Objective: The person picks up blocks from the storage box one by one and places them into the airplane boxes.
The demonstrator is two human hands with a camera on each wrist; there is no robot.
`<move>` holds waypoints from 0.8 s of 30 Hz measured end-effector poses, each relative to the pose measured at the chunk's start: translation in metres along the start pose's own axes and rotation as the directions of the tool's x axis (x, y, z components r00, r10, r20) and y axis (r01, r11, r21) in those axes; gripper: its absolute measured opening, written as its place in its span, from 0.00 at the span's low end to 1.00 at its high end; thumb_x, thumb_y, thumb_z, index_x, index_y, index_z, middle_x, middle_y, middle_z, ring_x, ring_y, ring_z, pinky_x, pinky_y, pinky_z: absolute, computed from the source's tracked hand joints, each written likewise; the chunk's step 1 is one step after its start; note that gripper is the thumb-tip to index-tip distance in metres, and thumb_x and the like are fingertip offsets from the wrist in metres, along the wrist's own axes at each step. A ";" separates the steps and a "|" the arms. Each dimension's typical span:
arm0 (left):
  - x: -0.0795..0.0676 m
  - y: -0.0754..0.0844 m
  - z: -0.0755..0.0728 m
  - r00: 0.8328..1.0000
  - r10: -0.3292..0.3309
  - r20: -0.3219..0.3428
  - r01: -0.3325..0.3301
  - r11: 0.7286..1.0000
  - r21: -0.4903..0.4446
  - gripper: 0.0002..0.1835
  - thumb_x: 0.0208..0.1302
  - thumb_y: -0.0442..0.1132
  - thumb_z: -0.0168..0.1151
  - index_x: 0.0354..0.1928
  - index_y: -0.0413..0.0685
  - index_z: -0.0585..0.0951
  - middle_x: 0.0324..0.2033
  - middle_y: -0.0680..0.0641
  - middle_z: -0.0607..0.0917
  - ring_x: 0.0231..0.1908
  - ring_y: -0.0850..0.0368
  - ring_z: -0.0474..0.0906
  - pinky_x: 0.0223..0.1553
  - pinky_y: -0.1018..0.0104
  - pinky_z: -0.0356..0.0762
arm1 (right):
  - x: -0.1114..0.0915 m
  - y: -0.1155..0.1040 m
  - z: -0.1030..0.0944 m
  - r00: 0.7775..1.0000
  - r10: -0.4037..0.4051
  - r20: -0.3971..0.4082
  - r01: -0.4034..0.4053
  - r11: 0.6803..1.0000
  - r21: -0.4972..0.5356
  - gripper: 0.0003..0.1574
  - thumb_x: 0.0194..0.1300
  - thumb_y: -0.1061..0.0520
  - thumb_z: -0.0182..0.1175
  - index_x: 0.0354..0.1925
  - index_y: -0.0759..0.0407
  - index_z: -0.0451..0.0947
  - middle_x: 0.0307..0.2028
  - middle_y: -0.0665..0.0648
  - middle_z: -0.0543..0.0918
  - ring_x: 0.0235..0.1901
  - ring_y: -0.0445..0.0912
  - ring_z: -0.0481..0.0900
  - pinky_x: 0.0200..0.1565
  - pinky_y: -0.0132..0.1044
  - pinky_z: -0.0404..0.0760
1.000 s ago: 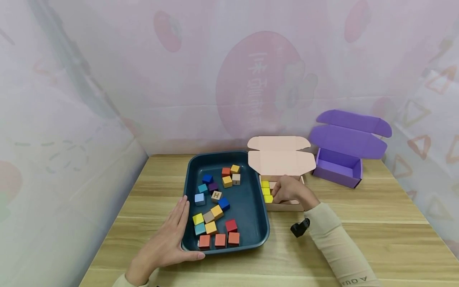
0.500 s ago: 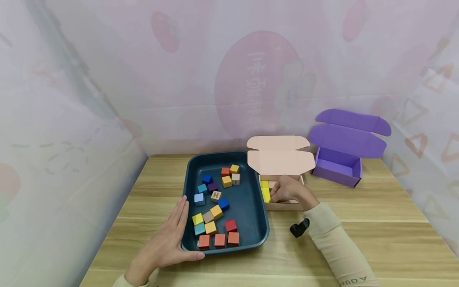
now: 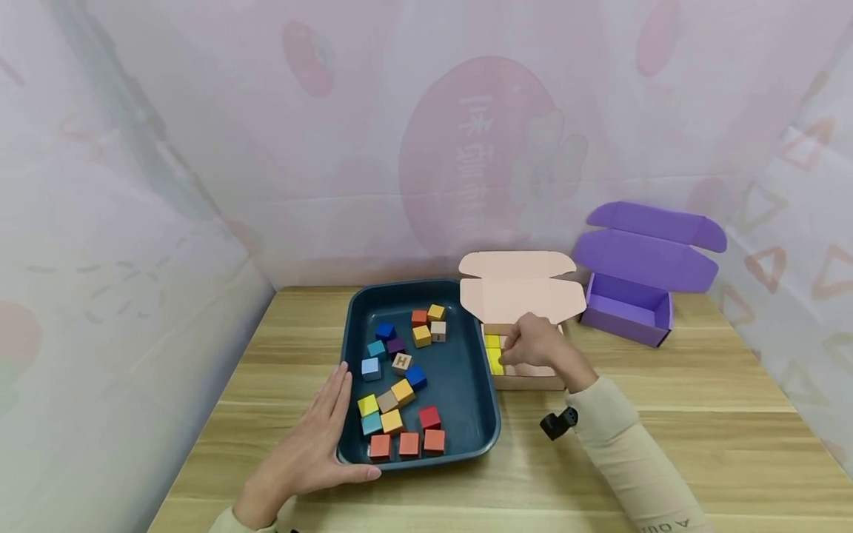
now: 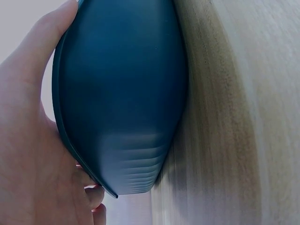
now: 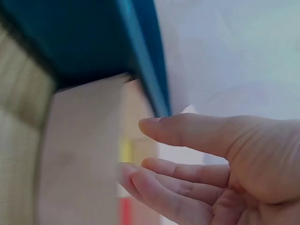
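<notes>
My left hand rests against the near-left corner of a dark blue tray, fingers straight along its left rim and thumb at the front rim. In the left wrist view the hand lies along the rim of the tray. Over the small pale pink box is my right hand. The right wrist view shows its thumb and fingertips apart, with nothing between them. Yellow cubes lie along the left side inside the pink box; part of the inside is hidden by the hand.
Several coloured wooden cubes, among them a red cube and a cube lettered H, lie in the tray. A purple box with its lid raised stands at the back right. Both boxes stand on the wooden table before a cloth backdrop.
My right hand has risen slightly from inside the pink box and its fingers have left the yellow cubes, which sit closer together. The left hand and the tray stay in place.
</notes>
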State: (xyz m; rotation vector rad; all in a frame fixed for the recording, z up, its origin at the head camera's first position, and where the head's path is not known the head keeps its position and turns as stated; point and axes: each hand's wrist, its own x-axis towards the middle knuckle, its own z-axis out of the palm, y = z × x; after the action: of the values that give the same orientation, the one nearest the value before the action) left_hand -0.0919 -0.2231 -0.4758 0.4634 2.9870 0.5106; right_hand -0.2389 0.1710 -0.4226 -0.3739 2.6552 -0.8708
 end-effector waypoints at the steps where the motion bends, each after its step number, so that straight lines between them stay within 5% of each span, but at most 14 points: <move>1: 0.000 0.000 0.000 1.000 0.003 -0.002 -0.003 1.000 0.000 0.78 0.46 0.87 0.63 0.86 0.44 0.42 0.86 0.41 0.40 0.84 0.36 0.46 0.77 0.29 0.58 | -0.001 -0.005 -0.003 1.000 -0.017 -0.012 0.017 1.000 0.004 0.09 0.59 0.57 0.77 0.35 0.61 0.90 0.33 0.54 0.92 0.34 0.46 0.85 0.40 0.41 0.85; 12: 0.000 -0.002 0.000 1.000 0.007 -0.002 -0.007 1.000 0.019 0.78 0.46 0.88 0.62 0.86 0.45 0.42 0.86 0.41 0.40 0.84 0.37 0.47 0.78 0.31 0.58 | -0.004 -0.061 -0.018 0.966 -0.259 -0.002 0.259 0.966 -0.004 0.20 0.63 0.59 0.75 0.51 0.67 0.87 0.45 0.61 0.92 0.43 0.47 0.92 0.51 0.42 0.91; 24: -0.001 -0.001 -0.002 1.000 0.001 0.008 -0.001 1.000 0.013 0.78 0.46 0.88 0.61 0.86 0.52 0.37 0.87 0.42 0.39 0.84 0.37 0.46 0.77 0.29 0.61 | 0.019 -0.093 0.014 0.916 -0.378 0.134 0.392 0.915 -0.097 0.20 0.64 0.61 0.75 0.54 0.64 0.87 0.50 0.60 0.91 0.46 0.47 0.90 0.51 0.38 0.91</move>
State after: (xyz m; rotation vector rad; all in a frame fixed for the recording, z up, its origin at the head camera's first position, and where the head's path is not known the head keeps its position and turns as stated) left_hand -0.0920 -0.2248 -0.4741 0.4670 2.9843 0.4877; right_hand -0.2376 0.0846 -0.3804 -0.9756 2.5757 -0.7659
